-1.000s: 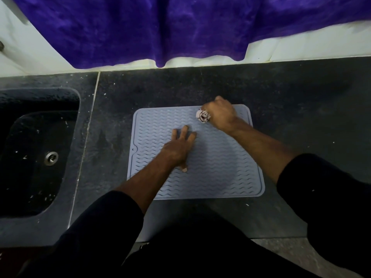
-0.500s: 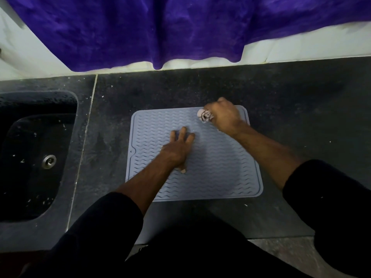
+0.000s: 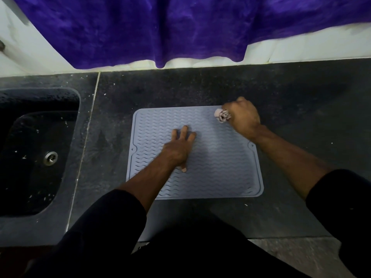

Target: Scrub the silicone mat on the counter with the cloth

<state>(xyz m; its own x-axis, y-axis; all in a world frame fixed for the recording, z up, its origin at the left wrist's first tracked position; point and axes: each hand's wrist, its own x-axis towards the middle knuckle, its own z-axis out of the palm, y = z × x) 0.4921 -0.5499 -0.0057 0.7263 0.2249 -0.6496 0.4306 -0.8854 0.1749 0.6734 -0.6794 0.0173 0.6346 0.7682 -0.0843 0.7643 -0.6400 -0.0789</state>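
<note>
The mat is lying flat on the counter. It is being pinned mid-mat by the spread left hand, while the bunched cloth is being gripped at the far right corner by the right hand. Being thin, floppy and likely slippery, the mat is best held down flat.
</note>
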